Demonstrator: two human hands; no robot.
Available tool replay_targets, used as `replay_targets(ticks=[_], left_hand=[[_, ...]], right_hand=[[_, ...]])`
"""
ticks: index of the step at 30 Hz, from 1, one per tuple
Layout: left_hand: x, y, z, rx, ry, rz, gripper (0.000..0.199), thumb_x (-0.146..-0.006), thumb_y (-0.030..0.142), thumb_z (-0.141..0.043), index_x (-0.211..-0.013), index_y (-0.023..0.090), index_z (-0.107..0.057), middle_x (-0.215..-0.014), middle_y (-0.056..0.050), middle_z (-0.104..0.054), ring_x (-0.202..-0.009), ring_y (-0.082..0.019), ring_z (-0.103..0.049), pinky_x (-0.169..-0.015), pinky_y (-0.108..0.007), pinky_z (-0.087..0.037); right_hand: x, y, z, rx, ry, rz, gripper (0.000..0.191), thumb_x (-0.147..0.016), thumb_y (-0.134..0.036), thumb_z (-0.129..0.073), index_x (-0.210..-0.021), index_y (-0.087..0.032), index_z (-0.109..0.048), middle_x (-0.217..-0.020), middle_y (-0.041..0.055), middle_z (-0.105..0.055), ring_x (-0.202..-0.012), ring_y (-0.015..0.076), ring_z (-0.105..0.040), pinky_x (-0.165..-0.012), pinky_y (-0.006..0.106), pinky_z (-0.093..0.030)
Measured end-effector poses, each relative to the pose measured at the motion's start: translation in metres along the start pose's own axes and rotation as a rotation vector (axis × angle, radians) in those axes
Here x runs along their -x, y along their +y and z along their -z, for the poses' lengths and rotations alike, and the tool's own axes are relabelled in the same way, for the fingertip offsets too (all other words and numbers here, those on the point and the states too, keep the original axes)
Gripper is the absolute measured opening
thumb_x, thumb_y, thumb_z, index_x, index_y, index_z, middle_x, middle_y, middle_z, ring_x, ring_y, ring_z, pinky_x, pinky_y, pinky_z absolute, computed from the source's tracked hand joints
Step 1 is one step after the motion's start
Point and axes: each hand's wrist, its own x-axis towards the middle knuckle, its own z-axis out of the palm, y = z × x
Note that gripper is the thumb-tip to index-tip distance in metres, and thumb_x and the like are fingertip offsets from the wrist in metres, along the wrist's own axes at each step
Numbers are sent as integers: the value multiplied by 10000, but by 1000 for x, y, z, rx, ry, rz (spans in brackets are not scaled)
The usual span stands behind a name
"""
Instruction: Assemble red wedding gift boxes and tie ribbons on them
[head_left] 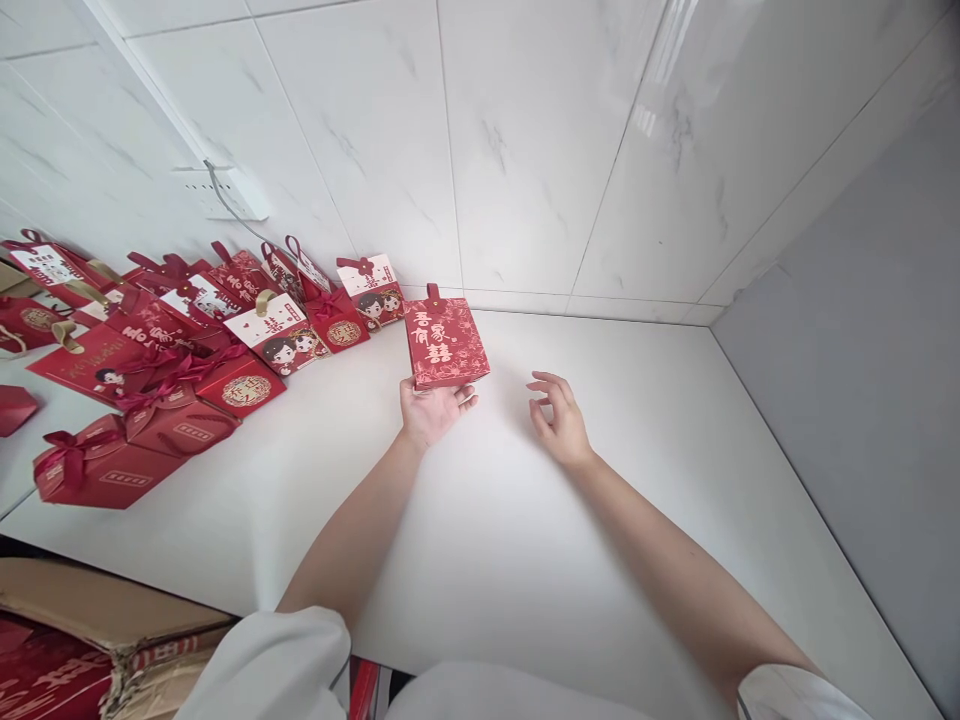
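A red gift box point(448, 342) with light lettering, a floral pattern and a small strap on top rests upright on my left hand point(435, 412). That palm faces up under the box's bottom edge, with the fingers partly behind and below it. To the right, my right hand point(556, 415) is raised over the white table point(480, 540), apart from the box, its fingers loosely curled and spread with nothing between them. Just left of the held box stands a red and white box point(373, 292) with two cartoon figures, close to the wall.
Several red gift boxes point(244, 388) with ribbons and handles crowd the table's left side. Behind them a cable runs from a wall socket point(217, 193). An open cardboard box point(97, 600) with red items sits at lower left. Tiled wall behind, grey panel point(847, 330) at right.
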Motion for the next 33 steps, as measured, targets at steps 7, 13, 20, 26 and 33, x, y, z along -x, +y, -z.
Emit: replay_targets(ticks=[7,13,20,26,33], left_hand=[[-3,-12,17,-118,7,-13,496,-681,277,-599,-1173,215,-576,-1108,-75,-651,-1033,-257,-611,-929,-471,-474],[1,-26,18,-340,15,-38,737,-557,123,-596,-1273,271,-503,-1119,-31,-663,-1053,-262,-603,-903,-475,-478],[47,20,-9,-101,-8,39,481,-704,348,-521,-1130,147,-614,-1252,-154,-618,-1205,-393,-545,-920,-581,-447],[142,25,-6,-92,276,-57,549,-849,671,-366,-1134,262,-597,-1221,-86,-624,-1117,-304,-598,-765,-431,-548],[282,-14,3,-305,389,-322,951,-520,998,-312,-1233,412,-544,-1150,-61,-647,-1018,-328,-628,-601,-396,-529]], right_hand=[[-4,8,-1,-32,12,-51,166,-913,-258,-465,-1022,-237,-589,-1219,93,-575,-985,199,-612,-726,353,-572],[-6,17,-3,-116,39,-183,182,-878,-298,-503,-990,-215,-621,-1162,92,-615,-988,210,-616,-734,359,-548],[-3,37,-3,-188,36,-308,243,-869,-364,-511,-994,-195,-633,-1100,94,-663,-885,204,-656,-732,377,-548],[3,41,2,-160,9,-380,280,-816,-402,-560,-978,-201,-667,-1004,84,-687,-884,216,-662,-772,385,-534],[6,44,3,-113,14,-412,262,-787,-368,-575,-974,-214,-675,-1135,90,-664,-870,202,-654,-776,381,-521]])
